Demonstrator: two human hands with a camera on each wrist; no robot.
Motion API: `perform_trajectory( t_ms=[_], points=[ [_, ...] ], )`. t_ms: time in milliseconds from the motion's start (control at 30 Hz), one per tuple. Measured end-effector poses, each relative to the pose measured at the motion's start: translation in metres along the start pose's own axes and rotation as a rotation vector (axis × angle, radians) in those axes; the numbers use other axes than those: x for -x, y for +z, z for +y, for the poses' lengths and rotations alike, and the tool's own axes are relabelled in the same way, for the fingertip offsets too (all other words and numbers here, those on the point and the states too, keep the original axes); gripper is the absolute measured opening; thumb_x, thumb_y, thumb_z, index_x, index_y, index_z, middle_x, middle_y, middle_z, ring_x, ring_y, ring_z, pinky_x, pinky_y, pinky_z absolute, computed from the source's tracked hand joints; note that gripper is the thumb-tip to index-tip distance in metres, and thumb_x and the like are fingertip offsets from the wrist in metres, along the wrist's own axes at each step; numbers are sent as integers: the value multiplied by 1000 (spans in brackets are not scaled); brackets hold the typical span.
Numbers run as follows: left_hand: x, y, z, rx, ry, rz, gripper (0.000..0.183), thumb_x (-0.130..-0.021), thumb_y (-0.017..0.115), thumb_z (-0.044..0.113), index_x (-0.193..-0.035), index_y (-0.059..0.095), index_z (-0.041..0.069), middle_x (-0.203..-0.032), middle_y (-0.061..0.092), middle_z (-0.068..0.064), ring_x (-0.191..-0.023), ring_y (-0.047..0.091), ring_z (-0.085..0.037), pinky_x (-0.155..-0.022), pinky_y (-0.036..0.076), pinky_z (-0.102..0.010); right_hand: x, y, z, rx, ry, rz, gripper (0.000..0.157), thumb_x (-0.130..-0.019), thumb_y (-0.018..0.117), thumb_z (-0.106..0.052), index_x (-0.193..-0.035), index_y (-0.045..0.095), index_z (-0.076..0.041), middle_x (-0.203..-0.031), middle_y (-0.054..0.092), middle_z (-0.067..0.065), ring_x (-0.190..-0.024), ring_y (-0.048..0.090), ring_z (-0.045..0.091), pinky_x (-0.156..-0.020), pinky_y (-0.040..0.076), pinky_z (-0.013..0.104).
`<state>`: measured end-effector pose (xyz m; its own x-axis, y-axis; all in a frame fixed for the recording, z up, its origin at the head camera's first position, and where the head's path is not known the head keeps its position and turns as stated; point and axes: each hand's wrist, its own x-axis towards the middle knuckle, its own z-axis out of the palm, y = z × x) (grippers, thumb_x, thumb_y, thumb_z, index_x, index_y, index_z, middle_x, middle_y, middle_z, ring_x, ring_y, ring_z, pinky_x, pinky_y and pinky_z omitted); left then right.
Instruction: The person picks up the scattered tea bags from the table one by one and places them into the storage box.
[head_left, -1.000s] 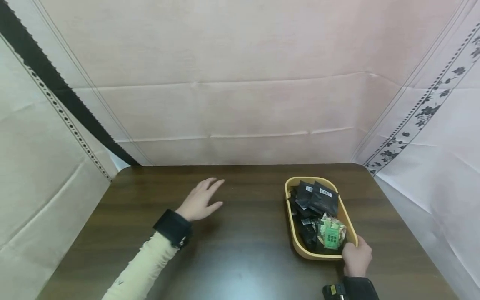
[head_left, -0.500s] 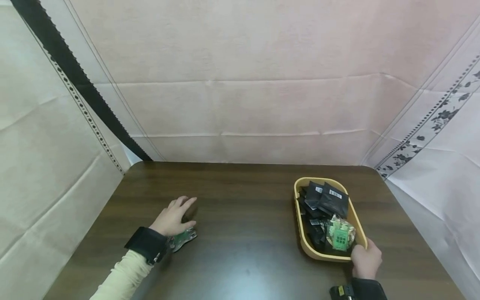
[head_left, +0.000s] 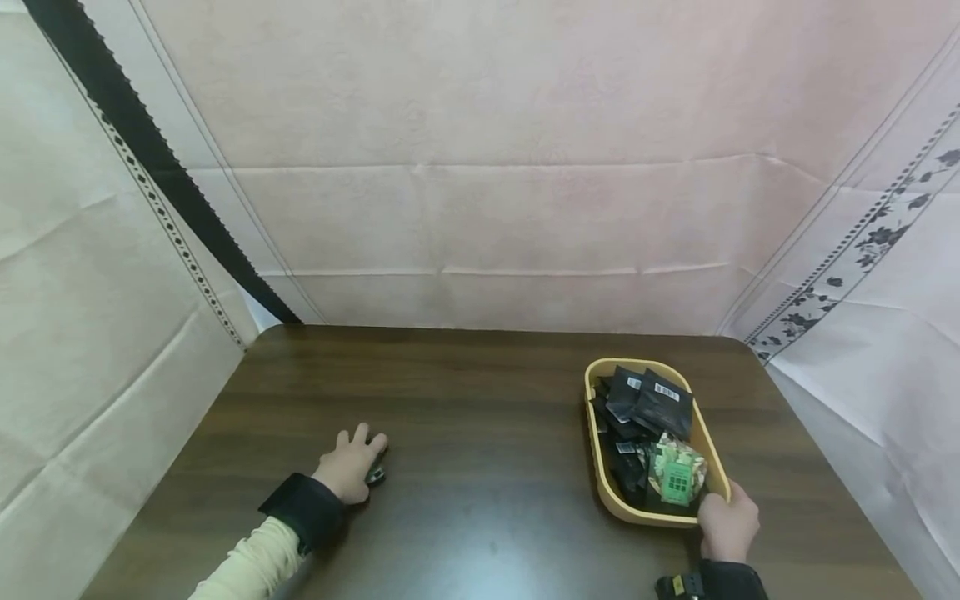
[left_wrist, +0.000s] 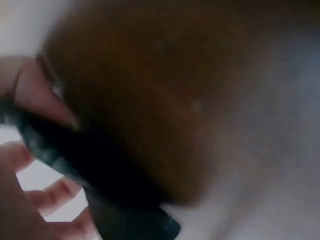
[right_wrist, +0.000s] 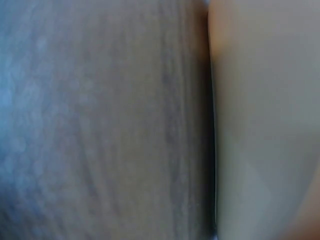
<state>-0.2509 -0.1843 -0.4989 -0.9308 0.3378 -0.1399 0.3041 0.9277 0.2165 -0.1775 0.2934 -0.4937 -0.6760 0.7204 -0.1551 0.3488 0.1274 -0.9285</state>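
My left hand [head_left: 351, 468] is low over the left half of the table. In the left wrist view, its thumb and fingers pinch a dark green packet [left_wrist: 130, 215], blurred and tilted. Only a small end of the packet [head_left: 377, 476] shows beside the hand in the head view. My right hand [head_left: 729, 522] grips the near right corner of a yellow basket [head_left: 716, 467]. Several black packets [head_left: 663, 404] with white labels and a green patterned packet [head_left: 677, 477] lie in the basket. In the right wrist view, a pale surface hides the fingers.
The brown wooden table [head_left: 480, 400] has its far edge against a pale hanging cloth [head_left: 480, 233]. More cloth [head_left: 885, 400] hangs along the right side, and a pale sheet [head_left: 112, 333] along the left. The basket stands on the table's right half.
The left hand swept left and toward me, came down at a green packet on the table and took hold of it. The right hand keeps its grip on the basket. The head view shifted slightly.
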Motion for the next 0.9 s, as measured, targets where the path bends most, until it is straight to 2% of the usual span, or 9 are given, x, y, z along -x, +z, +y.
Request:
perform_trajectory(
  t_ms=[167, 300, 433, 500, 600, 700, 800, 900],
  points=[
    [-4, -1, 9, -55, 27, 20, 47, -62, 72, -11, -101, 52, 6, -110, 36, -20, -90, 40, -43, -45, 41, -46, -3, -2, 3, -18, 8, 21, 59, -73, 27, 8, -131, 36, 14, -126, 38, 39, -117, 35, 49, -95, 29, 57],
    [-12, -3, 14, -25, 58, 36, 40, -65, 66, -13, -95, 50, 8, -109, 38, -19, -89, 40, -41, -43, 39, -38, -5, -5, 2, -2, 2, 36, 58, -73, 26, 8, -130, 37, 14, -124, 39, 39, -116, 37, 50, -93, 31, 58],
    [-29, -12, 31, 19, 149, 77, 38, -67, 60, -13, -89, 46, 13, -112, 38, -15, -91, 40, -36, -45, 37, -31, -5, -7, 0, 4, -6, 34, 58, -72, 25, 9, -128, 38, 16, -122, 41, 40, -114, 38, 51, -91, 33, 59],
    [-41, -21, 48, 37, 236, 121, 37, -67, 59, -13, -89, 46, 14, -114, 38, -14, -93, 41, -35, -48, 39, -31, -5, -7, 0, 1, -6, 35, 58, -72, 25, 9, -128, 38, 16, -122, 40, 40, -114, 38, 51, -91, 33, 59],
    [-62, -37, 81, 74, 401, 176, 39, -66, 59, -13, -93, 46, 12, -117, 36, -14, -98, 42, -35, -55, 43, -33, -4, -6, 0, -18, -7, 31, 58, -73, 25, 9, -129, 36, 16, -124, 39, 40, -115, 37, 52, -92, 32, 59],
    [-87, -52, 120, 119, 556, 188, 41, -67, 57, -13, -96, 44, 11, -119, 34, -13, -102, 41, -35, -63, 44, -31, -4, -5, 1, -27, -19, 30, 57, -73, 25, 10, -129, 36, 16, -124, 39, 40, -115, 37, 52, -92, 31, 59],
    [-110, -63, 159, 140, 658, 185, 42, -66, 55, -12, -98, 42, 12, -118, 32, -11, -102, 41, -32, -66, 45, -29, -2, -2, 2, -34, -34, 23, 57, -73, 25, 11, -129, 36, 17, -123, 39, 40, -115, 36, 51, -93, 31, 59],
    [-130, -71, 193, 151, 714, 164, 41, -67, 56, -10, -99, 42, 11, -117, 30, -9, -100, 39, -27, -69, 43, -27, 3, 3, 3, -35, -53, 9, 56, -73, 26, 11, -128, 37, 17, -122, 40, 40, -114, 37, 52, -92, 31, 59]
  ],
)
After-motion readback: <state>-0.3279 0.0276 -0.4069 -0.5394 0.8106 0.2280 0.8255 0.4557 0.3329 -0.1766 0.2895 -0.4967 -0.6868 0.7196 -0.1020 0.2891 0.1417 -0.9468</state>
